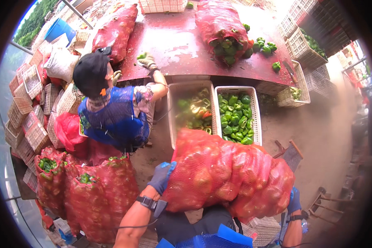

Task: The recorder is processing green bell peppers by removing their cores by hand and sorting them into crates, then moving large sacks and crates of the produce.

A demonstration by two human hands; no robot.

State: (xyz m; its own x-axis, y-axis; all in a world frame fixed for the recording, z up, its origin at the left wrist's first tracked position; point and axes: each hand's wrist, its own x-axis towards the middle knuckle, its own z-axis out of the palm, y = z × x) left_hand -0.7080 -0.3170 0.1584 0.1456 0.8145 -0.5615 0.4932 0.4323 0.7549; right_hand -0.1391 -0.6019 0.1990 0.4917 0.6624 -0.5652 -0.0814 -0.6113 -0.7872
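A full red mesh sack (227, 173) of lumpy vegetables lies sideways in front of my body, held up between both arms. My left hand (162, 177), in a blue glove, grips the sack's left end with curled fingers. At the opposite end, my right hand (294, 200), also blue-gloved, is pressed to the sack's lower right edge, its fingers mostly hidden. Just beyond the sack stand two white crates: one holds green peppers (237, 118), the other mixed green, yellow and red pepper pieces (198, 109).
A co-worker (111, 99) in a blue vest sits left at a red table (165, 45), holding a green pepper. Two red sacks lie on it, with a knife (290, 71) at its right edge. Filled sacks (99, 194) stand left, near stacked crates (35, 128). A small stool (292, 155) is right.
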